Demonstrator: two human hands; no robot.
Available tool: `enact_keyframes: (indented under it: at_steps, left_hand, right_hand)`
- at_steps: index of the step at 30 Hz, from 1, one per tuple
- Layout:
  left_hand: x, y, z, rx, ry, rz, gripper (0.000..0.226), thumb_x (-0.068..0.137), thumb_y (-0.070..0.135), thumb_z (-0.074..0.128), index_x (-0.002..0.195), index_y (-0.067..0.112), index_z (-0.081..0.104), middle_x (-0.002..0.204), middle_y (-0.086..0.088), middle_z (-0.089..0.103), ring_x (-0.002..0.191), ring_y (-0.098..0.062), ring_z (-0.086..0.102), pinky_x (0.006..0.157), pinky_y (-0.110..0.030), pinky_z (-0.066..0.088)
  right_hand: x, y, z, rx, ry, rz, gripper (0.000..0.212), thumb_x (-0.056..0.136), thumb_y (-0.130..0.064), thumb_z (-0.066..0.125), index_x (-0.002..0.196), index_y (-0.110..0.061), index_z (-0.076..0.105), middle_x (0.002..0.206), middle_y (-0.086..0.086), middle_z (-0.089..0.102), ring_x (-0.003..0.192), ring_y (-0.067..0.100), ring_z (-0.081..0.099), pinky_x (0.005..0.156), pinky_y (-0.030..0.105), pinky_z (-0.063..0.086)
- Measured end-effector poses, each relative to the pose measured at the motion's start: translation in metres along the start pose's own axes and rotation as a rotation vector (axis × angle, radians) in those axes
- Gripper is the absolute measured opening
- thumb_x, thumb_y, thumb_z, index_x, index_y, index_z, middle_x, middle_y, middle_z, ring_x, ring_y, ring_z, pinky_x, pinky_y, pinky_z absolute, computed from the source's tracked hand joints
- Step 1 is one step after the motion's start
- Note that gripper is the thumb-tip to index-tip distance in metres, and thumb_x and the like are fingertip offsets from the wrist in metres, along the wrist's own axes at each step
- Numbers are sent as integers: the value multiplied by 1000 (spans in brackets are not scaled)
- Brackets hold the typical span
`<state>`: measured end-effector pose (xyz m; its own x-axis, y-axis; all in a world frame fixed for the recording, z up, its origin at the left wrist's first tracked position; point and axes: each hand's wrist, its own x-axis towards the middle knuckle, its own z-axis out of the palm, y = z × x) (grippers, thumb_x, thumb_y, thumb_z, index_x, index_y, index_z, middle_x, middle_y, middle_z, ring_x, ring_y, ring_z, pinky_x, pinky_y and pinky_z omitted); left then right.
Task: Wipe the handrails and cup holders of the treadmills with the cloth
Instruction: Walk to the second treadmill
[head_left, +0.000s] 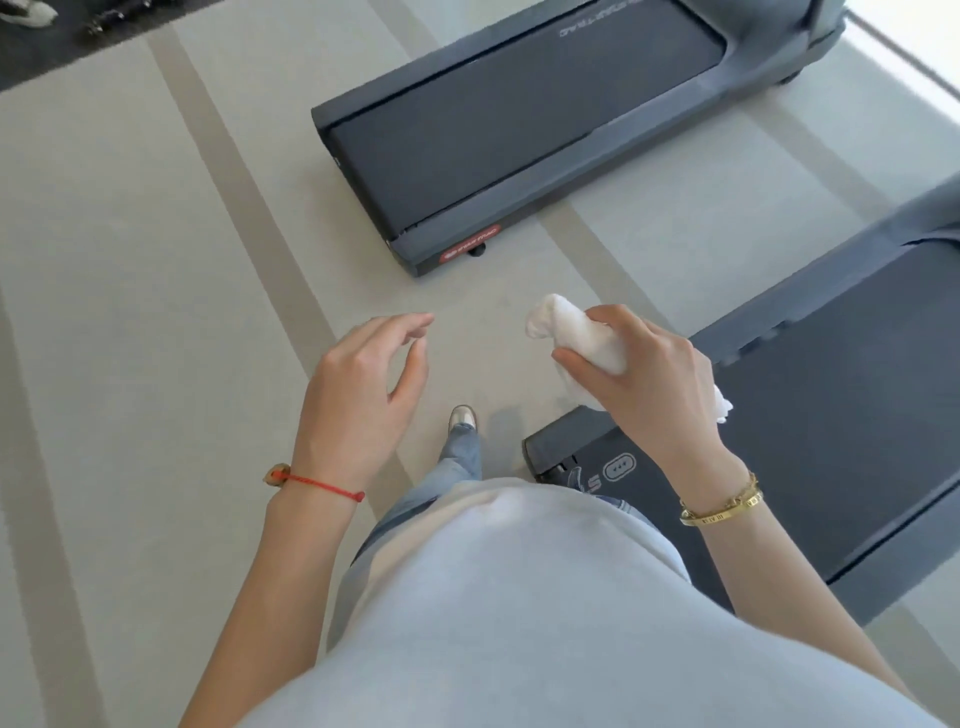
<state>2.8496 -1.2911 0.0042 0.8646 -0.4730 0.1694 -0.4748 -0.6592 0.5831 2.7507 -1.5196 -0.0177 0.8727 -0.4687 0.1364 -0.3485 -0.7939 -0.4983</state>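
Right hand (644, 374) grips a bunched white cloth (576, 338), fingers and thumb curled round its middle. One end of the cloth sticks out past the fingers toward the far side, and a smaller tuft shows beyond the heel of the hand. The hand hangs in the air above the rear corner of the near treadmill (857, 415), touching none of it. Two gold bangles (722, 506) circle that wrist.

Left hand (363, 379) holds nothing. Its fingers are loosely curved and a little spread, the thumb apart from them, the palm turned toward the other hand. It floats over the floor (130, 312), well apart from the cloth. A red string (322, 486) with a small bead is tied round the left wrist.

Below the hands are a pale grey shirt, blue jeans and one shoe (462, 415) planted on the floor, just beside the near treadmill's rear end.

That treadmill lies to the right, its dark belt running off the right edge. A second treadmill (519, 130) lies farther off, roughly parallel, with a red label at its rear corner; its base rises at the top right. No handrail or cup holder of either machine is in view.

The floor is pale with darker beige stripes. At the top left corner sits a dark mat (47, 57) with some objects too small to tell.
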Motion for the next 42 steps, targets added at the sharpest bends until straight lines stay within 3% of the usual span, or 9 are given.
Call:
enact_keyframes:
  at_steps: [7, 15, 18, 25, 32, 42]
  left_hand:
    - [155, -23, -1, -12, -121, 228, 26, 100, 16, 53, 122, 17, 66, 112, 4, 70, 104, -14, 65, 92, -36, 52]
    - [292, -3, 41, -80, -300, 440, 26, 100, 17, 52, 121, 15, 67, 113, 3, 70, 105, -13, 65, 92, -43, 53]
    - [338, 16, 64, -104, -367, 505, 27, 99, 16, 52, 121, 12, 67, 113, 0, 70, 105, -15, 65, 93, -44, 52]
    - [454, 93, 129, -152, -450, 630, 26, 99, 15, 54, 122, 11, 67, 116, 0, 70, 108, -17, 65, 96, -43, 51]
    - [547, 189, 207, -225, -530, 781, 26, 98, 12, 56, 121, 10, 67, 116, -2, 70, 108, -20, 66, 97, -45, 51]
    - [637, 300, 300, -299, -687, 990, 25, 98, 15, 57, 120, 14, 68, 112, 3, 70, 103, -17, 66, 92, -35, 53]
  right_hand:
    - [101, -23, 9, 29, 161, 162, 38, 82, -64, 58, 105, -34, 60, 78, -15, 61, 67, 13, 54, 60, 27, 38]
    - [173, -4, 1, -25, 274, 370, 41, 84, -65, 54, 106, -31, 63, 81, -13, 65, 66, 8, 49, 60, 26, 35]
    - [205, 12, -2, -37, 322, 427, 42, 84, -64, 55, 107, -31, 63, 82, -11, 67, 67, 12, 56, 60, 27, 42]
    - [293, 72, -33, -40, 427, 541, 43, 85, -64, 54, 109, -29, 63, 83, -10, 67, 71, 15, 61, 64, 33, 51]
    - [365, 147, -86, -90, 524, 653, 39, 86, -60, 57, 113, -33, 64, 88, -13, 68, 76, 11, 61, 66, 32, 50]
    - [429, 231, -130, -150, 674, 849, 37, 87, -62, 53, 113, -38, 62, 86, -16, 66, 74, 5, 58, 63, 18, 44]
